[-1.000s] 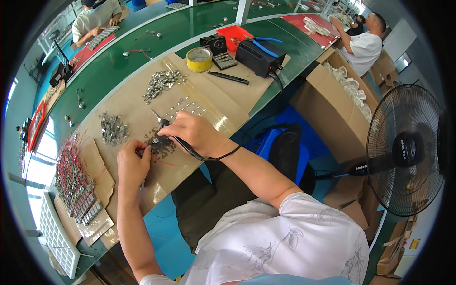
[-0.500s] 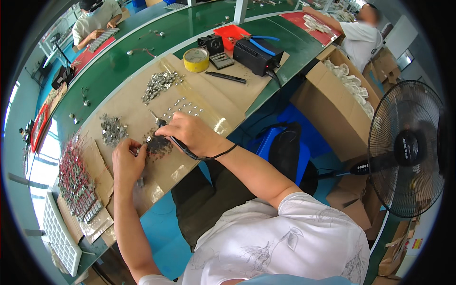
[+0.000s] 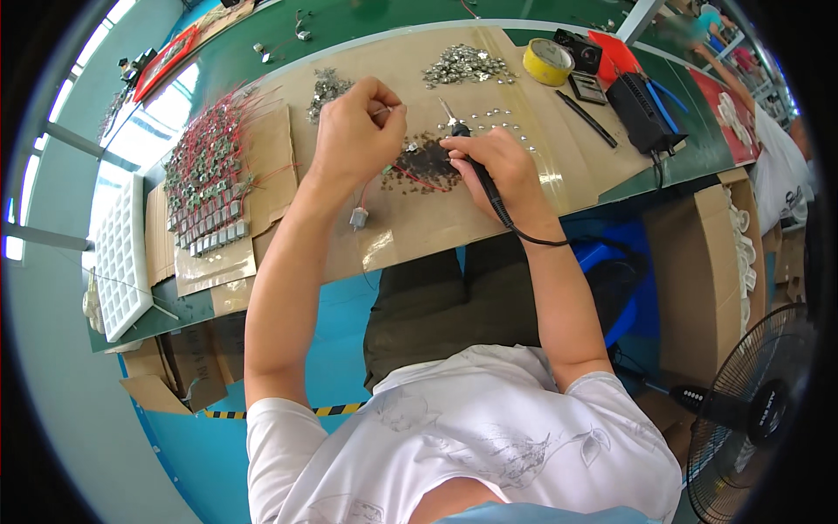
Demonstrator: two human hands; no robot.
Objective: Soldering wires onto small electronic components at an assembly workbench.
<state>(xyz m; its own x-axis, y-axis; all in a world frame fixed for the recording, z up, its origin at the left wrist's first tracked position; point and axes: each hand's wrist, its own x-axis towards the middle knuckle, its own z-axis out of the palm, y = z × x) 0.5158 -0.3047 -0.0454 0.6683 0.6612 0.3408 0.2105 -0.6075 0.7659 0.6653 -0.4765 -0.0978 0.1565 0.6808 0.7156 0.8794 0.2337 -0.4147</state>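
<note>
My left hand (image 3: 356, 131) is pinched closed above the board, close to a small heap of silver metal pieces (image 3: 328, 91). A thin, pale bit shows at its fingertips, too small to name. Below this wrist is a small silver motor-like part (image 3: 359, 217) with thin wires; whether the hand holds those wires is unclear. My right hand (image 3: 506, 171) grips a soldering iron (image 3: 479, 166) by its black handle, its tip pointing away from me. Between the hands lies a dark brown granular patch (image 3: 424, 163), crossed by a red wire (image 3: 425, 181).
Rows of red-wired silver parts (image 3: 208, 179) lie at left, beside a white gridded tray (image 3: 120, 258). Behind sits a silver-piece pile (image 3: 467, 65). Yellow tape (image 3: 548, 62), a black pen (image 3: 587, 120) and a black box (image 3: 643, 113) are at right. A fan (image 3: 755, 419) stands lower right.
The view has swung to the left. My left hand has lifted away from the dark patch toward the small silver heap, and the wired silver part now shows. My right hand keeps the soldering iron.
</note>
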